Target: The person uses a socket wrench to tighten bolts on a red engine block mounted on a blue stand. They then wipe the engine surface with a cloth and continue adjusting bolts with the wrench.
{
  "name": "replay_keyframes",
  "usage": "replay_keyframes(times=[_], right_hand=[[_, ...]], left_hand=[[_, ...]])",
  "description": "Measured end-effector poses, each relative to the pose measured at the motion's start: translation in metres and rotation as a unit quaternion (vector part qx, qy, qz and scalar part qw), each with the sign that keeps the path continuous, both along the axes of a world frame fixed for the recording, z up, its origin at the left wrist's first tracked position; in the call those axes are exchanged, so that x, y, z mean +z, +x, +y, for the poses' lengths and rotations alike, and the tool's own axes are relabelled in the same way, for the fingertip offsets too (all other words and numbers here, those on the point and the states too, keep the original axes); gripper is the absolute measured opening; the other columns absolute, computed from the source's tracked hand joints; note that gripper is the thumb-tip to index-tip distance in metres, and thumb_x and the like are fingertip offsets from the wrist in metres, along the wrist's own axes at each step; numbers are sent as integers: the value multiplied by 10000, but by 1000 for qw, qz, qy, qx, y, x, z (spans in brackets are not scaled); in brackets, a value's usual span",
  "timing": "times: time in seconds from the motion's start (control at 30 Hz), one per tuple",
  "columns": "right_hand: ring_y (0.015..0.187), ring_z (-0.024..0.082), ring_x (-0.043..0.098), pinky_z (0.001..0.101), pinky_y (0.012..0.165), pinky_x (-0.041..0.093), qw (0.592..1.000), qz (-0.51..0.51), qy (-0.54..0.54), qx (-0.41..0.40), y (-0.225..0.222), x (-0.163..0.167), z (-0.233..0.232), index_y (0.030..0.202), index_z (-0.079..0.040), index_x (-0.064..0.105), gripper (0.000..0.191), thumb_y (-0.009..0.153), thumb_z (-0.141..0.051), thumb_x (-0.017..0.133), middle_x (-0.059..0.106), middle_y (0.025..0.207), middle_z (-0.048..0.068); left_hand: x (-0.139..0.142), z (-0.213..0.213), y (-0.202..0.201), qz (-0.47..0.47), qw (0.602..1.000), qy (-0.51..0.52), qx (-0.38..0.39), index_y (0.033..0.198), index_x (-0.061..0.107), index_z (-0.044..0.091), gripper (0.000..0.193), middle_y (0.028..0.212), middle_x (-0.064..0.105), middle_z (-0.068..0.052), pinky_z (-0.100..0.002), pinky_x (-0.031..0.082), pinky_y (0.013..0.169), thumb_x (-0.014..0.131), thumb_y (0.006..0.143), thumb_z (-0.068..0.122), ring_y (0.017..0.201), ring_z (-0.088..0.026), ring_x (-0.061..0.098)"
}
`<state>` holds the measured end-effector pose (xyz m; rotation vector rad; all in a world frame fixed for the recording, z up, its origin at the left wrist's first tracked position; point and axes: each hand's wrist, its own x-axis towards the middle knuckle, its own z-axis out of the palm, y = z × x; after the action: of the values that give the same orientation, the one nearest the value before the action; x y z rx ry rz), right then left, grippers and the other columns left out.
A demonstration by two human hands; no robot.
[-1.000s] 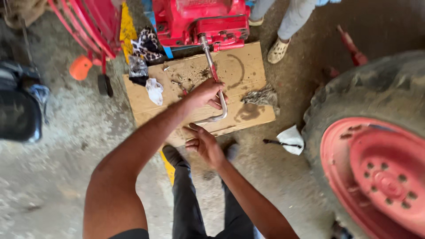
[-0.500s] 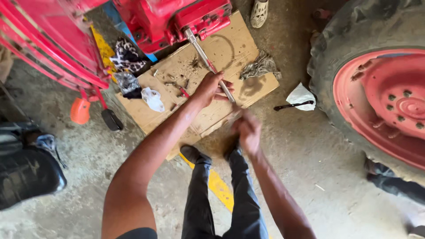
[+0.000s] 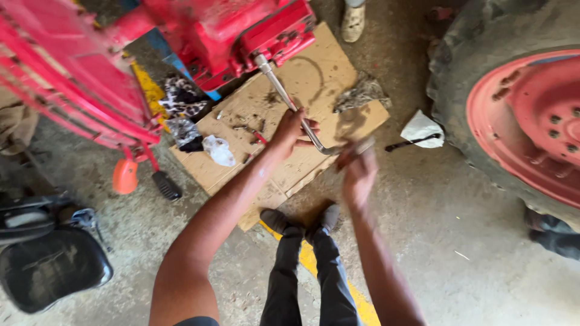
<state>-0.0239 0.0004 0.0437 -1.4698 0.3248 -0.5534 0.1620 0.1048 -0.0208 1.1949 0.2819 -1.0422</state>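
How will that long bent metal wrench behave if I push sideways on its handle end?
The wrench looks like solid steel, so probably stiff and heavy for its size. Its far end seems seated in the red machine, so it should pivot rather than slide. The left hand grips mid-shaft; the bare metal may be slippery.

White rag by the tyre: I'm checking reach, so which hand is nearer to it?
Right. The right hand hovers just left of the white rag, bare floor between. The left hand grips the metal wrench farther left.
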Motion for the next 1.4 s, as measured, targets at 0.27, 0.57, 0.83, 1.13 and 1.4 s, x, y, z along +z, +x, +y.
replay_keyframes(times=[0.27,0.57,0.83,1.13,1.4], right_hand=[[572,102,509,233,518,448,773,102,623,-52,13,-63,22,1106,11,687,284,976,-69,448,686,822,78],[621,153,599,312,555,520,968,192,151,51,-38,-29,28,1082,83,709,261,944,-13,509,665,785,76],[571,99,485,223,475,392,757,153,629,-83,19,-85,16,1172,-30,597,265,1010,-239,578,647,812,60],[713,119,630,262,621,537,999,43,-7,31,-28,-11,47,1303,-41,730,507,937,19,384,775,1127,115],[626,126,587,246,570,503,816,105,565,-63,26,-55,23,1157,-30,696,295,974,-32,464,735,1162,163]], left_hand=[[7,11,6,8,999,16,35,1102,496,143,280,748,606,-41,-378,571,487,430,1091,415,676,-219,728],[5,-6,5,-6,996,-32,84,992,487,171,289,730,670,-8,-300,444,420,414,1054,444,606,-153,671],[-2,14,10,-8,987,-60,148,1004,503,161,298,667,560,-14,-315,493,474,627,1006,433,526,-139,544],[21,-17,-15,-27,997,10,78,1100,500,142,251,877,745,-41,-281,498,469,412,1037,369,728,-158,760],[12,17,-7,-46,995,-15,86,1066,501,128,313,703,612,-35,-262,326,356,464,1096,438,519,-168,620]])
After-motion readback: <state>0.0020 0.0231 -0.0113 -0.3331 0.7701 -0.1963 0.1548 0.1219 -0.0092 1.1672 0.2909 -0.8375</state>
